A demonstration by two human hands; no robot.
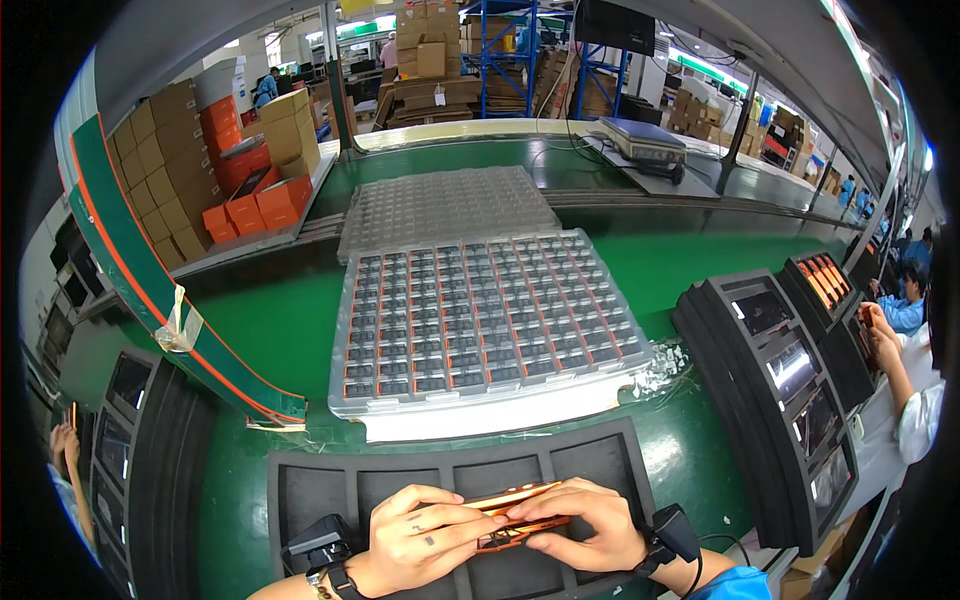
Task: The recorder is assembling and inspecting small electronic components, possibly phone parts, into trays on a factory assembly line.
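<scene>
Between my left hand [425,530] and my right hand [595,525] is an orange phone housing [502,538], with a thin glossy orange panel [508,495] lying just above it. Fingers of both hands curl round the pieces from either side; whether the two pieces are joined at an edge I cannot tell. Directly beneath my hands lies a black foam tray [318,500] divided into several compartments. Beyond it, a clear plastic tray [347,404] carries rows of small dark parts with orange edges. Straps with black devices circle both wrists.
Stacked black foam trays stand at right [712,330] and left [180,450]. Behind the parts tray lies another clear tray [450,205]; a scale [645,148] sits back right. Orange boxes [285,202] are piled back left. Other people's hands [885,345] work at the sides.
</scene>
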